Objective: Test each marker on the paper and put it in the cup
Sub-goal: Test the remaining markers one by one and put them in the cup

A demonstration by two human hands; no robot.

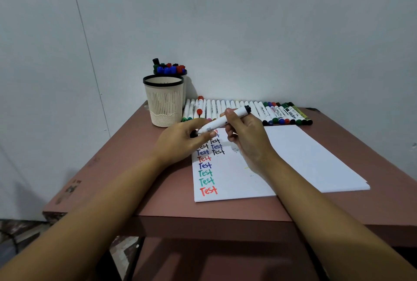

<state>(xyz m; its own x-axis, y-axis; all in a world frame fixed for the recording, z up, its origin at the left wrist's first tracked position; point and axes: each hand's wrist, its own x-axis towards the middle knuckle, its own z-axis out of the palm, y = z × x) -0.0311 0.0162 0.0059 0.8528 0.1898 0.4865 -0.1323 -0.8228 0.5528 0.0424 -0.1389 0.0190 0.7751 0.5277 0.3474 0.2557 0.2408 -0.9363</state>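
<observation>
Reddish tbl [126, 147] (scuffed), grey wall [248, 32]

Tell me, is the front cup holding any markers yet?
Seemingly empty: nothing rises above the black rim of the front cup, unlike the packed cup behind it.

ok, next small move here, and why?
Probably pull the cap off with the left hand: it pinches the low end of the marker, the right hand grips the barrel over the paper. Could equally be recapping.

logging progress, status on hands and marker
Right hand grips marker over paper. Left hand pinches its cap end. Nothing blocks front cup.
</observation>
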